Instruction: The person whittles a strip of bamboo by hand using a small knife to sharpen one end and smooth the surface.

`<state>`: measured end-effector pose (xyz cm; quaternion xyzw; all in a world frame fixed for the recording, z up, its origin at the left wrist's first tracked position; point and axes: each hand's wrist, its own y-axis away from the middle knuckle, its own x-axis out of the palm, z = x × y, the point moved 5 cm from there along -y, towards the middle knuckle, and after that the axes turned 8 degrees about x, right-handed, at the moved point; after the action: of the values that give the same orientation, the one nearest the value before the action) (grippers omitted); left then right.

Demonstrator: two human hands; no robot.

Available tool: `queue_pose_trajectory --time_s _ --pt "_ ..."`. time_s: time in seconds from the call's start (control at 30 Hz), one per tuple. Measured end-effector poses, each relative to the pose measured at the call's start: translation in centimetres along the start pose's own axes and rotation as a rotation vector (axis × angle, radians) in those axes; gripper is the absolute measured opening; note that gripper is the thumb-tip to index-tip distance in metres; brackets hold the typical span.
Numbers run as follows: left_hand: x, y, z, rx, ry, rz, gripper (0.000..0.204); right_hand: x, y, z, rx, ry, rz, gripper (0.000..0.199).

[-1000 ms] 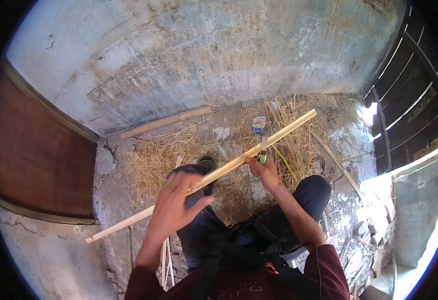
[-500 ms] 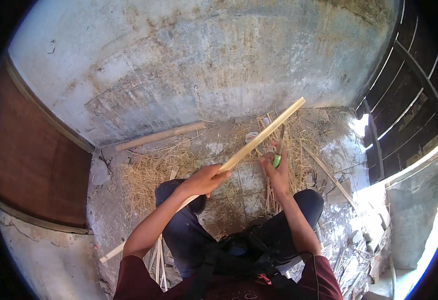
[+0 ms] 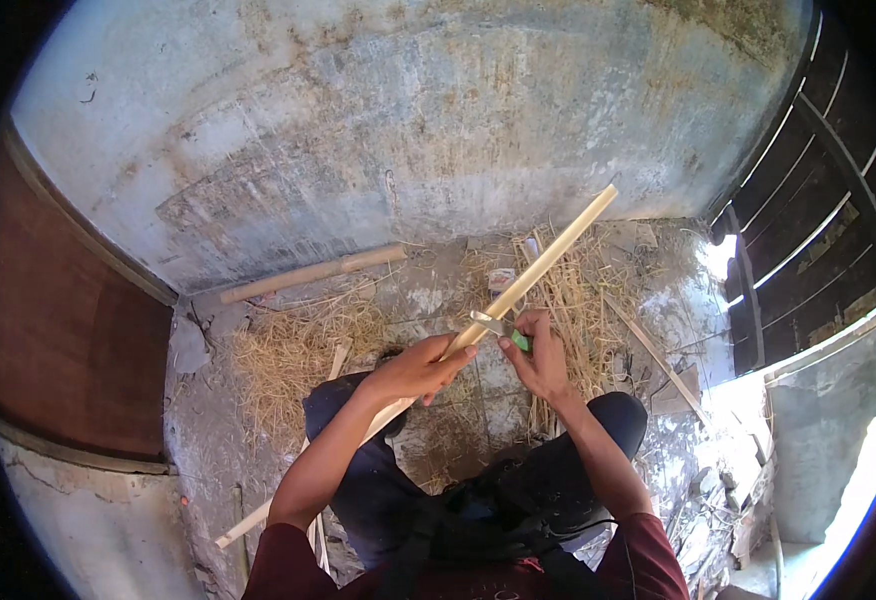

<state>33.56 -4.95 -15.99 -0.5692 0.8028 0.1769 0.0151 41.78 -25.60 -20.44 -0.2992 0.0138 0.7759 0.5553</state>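
Head view: grasped a long, pale-yellow wooden strip in left hand; clenched a green-handled metal knife in right hand, angled across the strip.

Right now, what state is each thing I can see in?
Pale strip: held at a slant.
Knife: bare blade across the pale strip; contact hard to tell.
Left fingers: closed around the pale strip.
Right fingers: curled around the knife.
Straw-like shavings: loose, heaped.
Wall: stained, patchy.
Pole: lying along the foot of the wall.
Slatted panel: light showing through its gaps.
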Motion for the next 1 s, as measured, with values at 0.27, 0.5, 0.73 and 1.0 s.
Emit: queue_pose_trajectory --time_s 0.27,0.5,0.73,1.0 --pt "-0.6 1.1 -0.4 0.091 0.067 0.054 0.037 -0.1 -0.3 -1.1 -0.031 -0.083 -0.169 0.032" --pt "-1.2 2.0 -1.2 0.102 0.015 0.0 0.035 0.1 -0.5 -0.2 -0.122 -0.149 -0.174 0.03" --pt "-1.3 2.0 -0.5 0.225 -0.139 -0.098 0.033 0.1 -2.0 1.3 -0.222 -0.146 -0.18 0.024" --pt "-1.5 2.0 -1.0 0.21 -0.117 -0.111 0.032 0.0 -2.7 2.0 -0.256 -0.175 -0.211 0.024"
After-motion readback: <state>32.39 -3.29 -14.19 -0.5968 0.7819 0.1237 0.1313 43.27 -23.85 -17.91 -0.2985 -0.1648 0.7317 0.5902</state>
